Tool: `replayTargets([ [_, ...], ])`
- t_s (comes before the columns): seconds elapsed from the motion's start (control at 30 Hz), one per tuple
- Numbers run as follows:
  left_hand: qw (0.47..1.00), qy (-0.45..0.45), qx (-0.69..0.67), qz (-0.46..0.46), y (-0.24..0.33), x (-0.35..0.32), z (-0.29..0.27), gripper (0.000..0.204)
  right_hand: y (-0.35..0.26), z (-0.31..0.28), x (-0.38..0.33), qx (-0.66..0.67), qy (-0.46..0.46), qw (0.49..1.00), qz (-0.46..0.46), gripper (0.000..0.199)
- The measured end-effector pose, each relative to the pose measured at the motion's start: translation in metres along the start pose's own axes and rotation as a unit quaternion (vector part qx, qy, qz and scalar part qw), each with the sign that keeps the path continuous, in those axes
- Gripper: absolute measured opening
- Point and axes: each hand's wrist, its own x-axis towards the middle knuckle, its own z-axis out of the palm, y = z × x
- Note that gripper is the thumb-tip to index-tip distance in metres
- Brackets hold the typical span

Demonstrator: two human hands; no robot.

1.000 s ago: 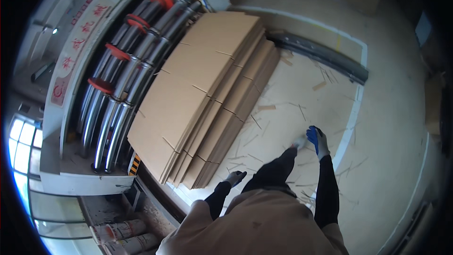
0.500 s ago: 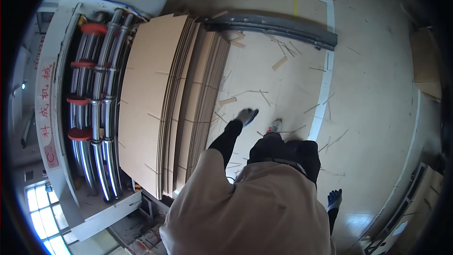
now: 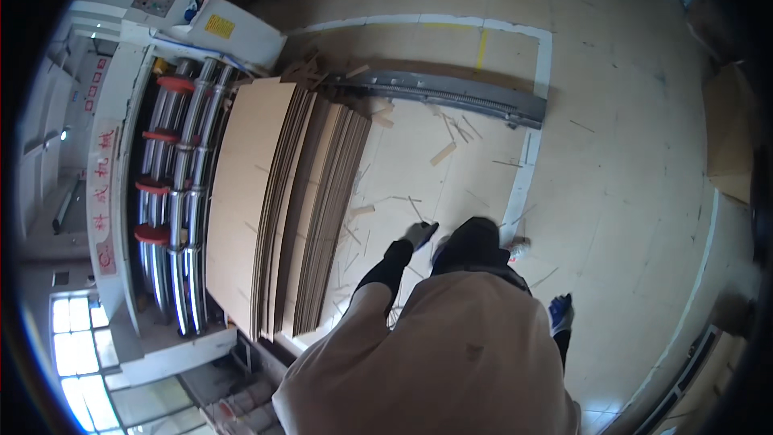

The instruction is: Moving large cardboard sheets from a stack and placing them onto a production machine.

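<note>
My left hand (image 3: 420,234), in a grey and dark blue work glove, hangs in front of my left side with nothing in it. Its fingers look loosely stretched. Nearest to it on its left is a tall stack of brown cardboard sheets (image 3: 250,193). On the right, my right hand (image 3: 561,312) in a similar glove hangs out from my hip over the floor. It is empty too, its dark fingertips somewhat apart. Neither hand touches anything. Below me a shoe (image 3: 520,248) shows beside my dark trouser leg.
A machine with steel rollers (image 3: 185,193) and red rings stands left of the stack. A low dark metal rail (image 3: 451,93) lies across the floor ahead. Cardboard offcuts (image 3: 443,153) litter the floor (image 3: 620,193). A cardboard box (image 3: 729,137) stands far right.
The stack, machine and rail sit lower in the picture. A shoe now shows right of my leg, where one showed ahead of it before. My right hand has swung slightly forward.
</note>
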Motion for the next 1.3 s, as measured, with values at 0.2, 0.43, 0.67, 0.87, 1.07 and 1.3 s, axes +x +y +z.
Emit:
replayTargets([
  [0.2,0.993,-0.080,0.030,-0.083,0.019,-0.032,0.096,0.060,-0.197,0.027,0.064,-0.085,-0.032,0.996,-0.020,0.078],
  [0.43,0.982,-0.089,-0.022,-0.167,0.153,0.076,0.128,0.049,-0.332,0.029,0.132,-0.088,-0.023,0.996,0.001,0.070],
  [0.67,0.991,0.016,0.103,0.081,0.469,0.266,0.110,0.056,-0.448,-0.017,0.176,-0.088,0.033,0.993,0.072,0.066],
  [0.87,0.965,0.054,-0.023,0.256,0.737,0.301,0.091,0.048,-0.562,-0.012,0.234,-0.110,0.034,0.990,0.087,0.067],
  [1.07,0.988,0.025,0.060,0.138,0.767,0.369,0.121,0.053,-0.688,0.014,0.325,-0.169,-0.008,0.981,0.095,0.068],
  [1.3,0.962,-0.010,-0.169,-0.212,0.684,0.350,0.177,0.055,-0.887,0.068,0.480,-0.224,-0.069,0.970,0.066,0.070],
])
